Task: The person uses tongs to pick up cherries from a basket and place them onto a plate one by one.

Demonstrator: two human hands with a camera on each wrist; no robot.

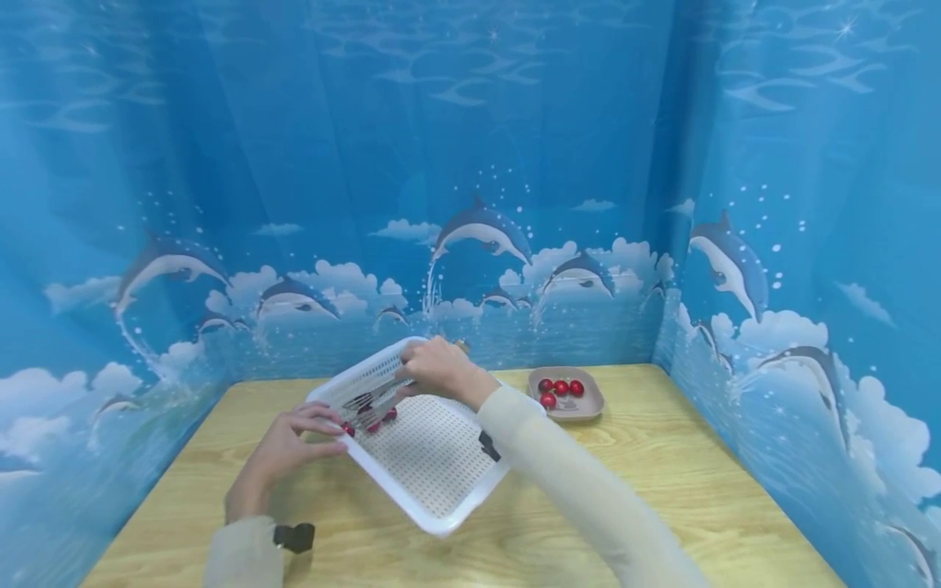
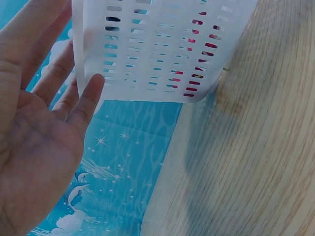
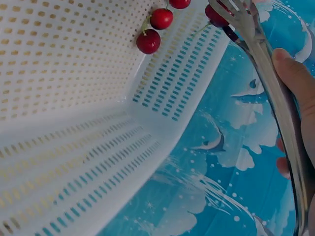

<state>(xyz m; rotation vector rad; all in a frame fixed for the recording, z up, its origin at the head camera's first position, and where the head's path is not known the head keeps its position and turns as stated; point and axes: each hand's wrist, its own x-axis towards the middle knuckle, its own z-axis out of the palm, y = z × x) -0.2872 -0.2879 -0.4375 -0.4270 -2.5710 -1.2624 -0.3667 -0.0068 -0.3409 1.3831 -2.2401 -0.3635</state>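
Tilted above the table is a white perforated plastic basket (image 1: 441, 523). My left hand (image 1: 283, 453) holds its left rim, the fingers on one side and the thumb on the other. My right hand (image 1: 444, 371) grips metal tongs (image 3: 273, 93) that reach over the basket's far left part. At the tips of the tongs is a dark red cherry (image 3: 214, 17), partly covered by the prongs. More cherries (image 3: 148, 42) with green stems lie in the low left corner of the basket. Through the slots of the basket wall (image 2: 147, 88) red shows in the left wrist view.
A small beige square dish (image 1: 581, 416) with several red cherries (image 1: 562, 388) stands at the back right of the wooden table (image 1: 662, 490). Blue curtains (image 1: 573, 122) printed with dolphins surround the table at the back and both sides.
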